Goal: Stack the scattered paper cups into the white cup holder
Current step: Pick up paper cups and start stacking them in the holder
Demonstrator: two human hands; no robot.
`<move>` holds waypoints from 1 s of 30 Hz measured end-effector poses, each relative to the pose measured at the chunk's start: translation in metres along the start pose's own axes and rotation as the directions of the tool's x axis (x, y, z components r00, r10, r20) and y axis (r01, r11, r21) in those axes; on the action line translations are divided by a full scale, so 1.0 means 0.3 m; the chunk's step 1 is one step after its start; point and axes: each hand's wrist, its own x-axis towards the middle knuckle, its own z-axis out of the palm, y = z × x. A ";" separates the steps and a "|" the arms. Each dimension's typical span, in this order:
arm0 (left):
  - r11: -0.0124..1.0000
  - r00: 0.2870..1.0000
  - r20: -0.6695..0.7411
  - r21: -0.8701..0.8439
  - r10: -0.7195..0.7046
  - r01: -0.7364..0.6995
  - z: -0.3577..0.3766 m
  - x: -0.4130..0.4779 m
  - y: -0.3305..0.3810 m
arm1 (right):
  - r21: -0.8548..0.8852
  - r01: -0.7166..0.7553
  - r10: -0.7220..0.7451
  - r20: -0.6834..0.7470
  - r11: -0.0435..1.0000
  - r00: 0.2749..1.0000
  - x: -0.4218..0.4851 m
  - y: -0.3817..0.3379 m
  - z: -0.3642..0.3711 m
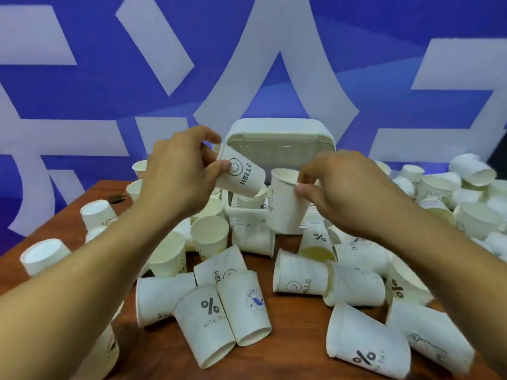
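**Sorting paper cups, both hands full**

Loose paper cups (203, 322) lie tipped all over the near end of the brown table (296, 325). Further in, the left hand (175, 171) has its fingers curled round a tilted HELLO cup (241, 174), and the right hand (337, 193) pinches a plain cup (288, 207) by its rim. Both sit right at the white cup holder (279, 133), mid-table at the far side, lid up.

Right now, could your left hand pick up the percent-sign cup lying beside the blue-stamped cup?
Probably not yet: the left hand grips the HELLO cup over the white cup holder. Once freed, likely yes; the percent-sign cup lies uncovered, close by.
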 end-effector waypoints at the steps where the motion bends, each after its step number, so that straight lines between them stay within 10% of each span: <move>1: 0.999 1.000 -0.007 0.046 0.013 -0.012 0.027 0.037 -0.001 | -0.023 0.005 -0.006 -0.042 1.000 0.999 0.036 0.013 0.015; 12: 0.894 0.972 0.081 0.383 0.219 -0.233 0.264 0.264 -0.033 | -0.186 0.087 -0.134 -0.259 0.979 0.956 0.314 0.114 0.217; 30: 0.707 0.850 0.463 0.512 0.252 -0.489 0.385 0.197 -0.087 | -0.230 0.160 -0.127 0.152 0.960 0.980 0.292 0.110 0.375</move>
